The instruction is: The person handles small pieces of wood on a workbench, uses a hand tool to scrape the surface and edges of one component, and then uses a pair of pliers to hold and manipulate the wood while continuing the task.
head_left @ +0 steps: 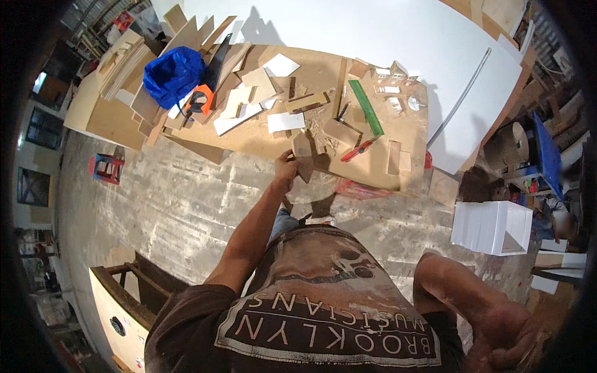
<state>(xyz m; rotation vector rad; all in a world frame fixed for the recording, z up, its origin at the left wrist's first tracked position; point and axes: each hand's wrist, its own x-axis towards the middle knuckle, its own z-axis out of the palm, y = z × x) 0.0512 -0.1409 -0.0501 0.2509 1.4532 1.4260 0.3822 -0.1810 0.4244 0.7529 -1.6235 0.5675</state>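
Note:
At the near edge of the work table (264,146), my left hand (286,169) grips a small flat piece of wood with a pointed lower end (303,156). My right hand (507,332) is raised at the lower right, well away from the table; its fingers are too unclear to read. Right of the held piece lie a red-handled tool (357,151), a long green strip (366,107) and a wooden offcut (342,132). White rectangular pieces (286,122) and wood shavings (315,128) are scattered beyond it.
A handsaw with an orange handle (200,99) and a blue bag (174,76) rest at the table's left. Small model houses (393,76) stand at its far right. A white box (488,227) sits on the floor; another person (552,217) is at the far right.

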